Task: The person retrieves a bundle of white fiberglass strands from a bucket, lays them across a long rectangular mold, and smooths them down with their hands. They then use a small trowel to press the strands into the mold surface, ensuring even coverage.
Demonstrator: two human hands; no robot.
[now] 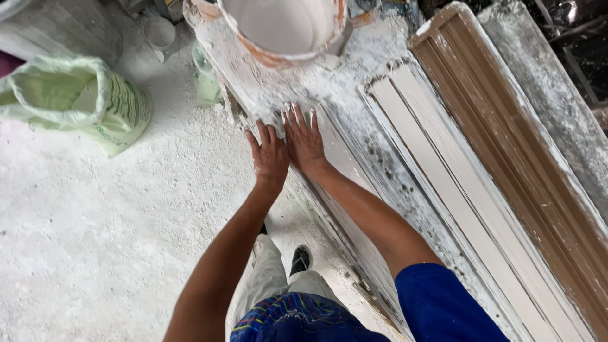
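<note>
Both arms are stretched out straight toward the far side, bare from the elbows down, converging so the hands end up right beside each other. Left hand (270,156) is flat, palm down, fingers together; right hand (304,139) is flat too, fingers slightly spread with white-coated fingertips (295,109).

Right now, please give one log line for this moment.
left hand: flat on mould edge | right hand: flat on mould | bucket: above
</note>
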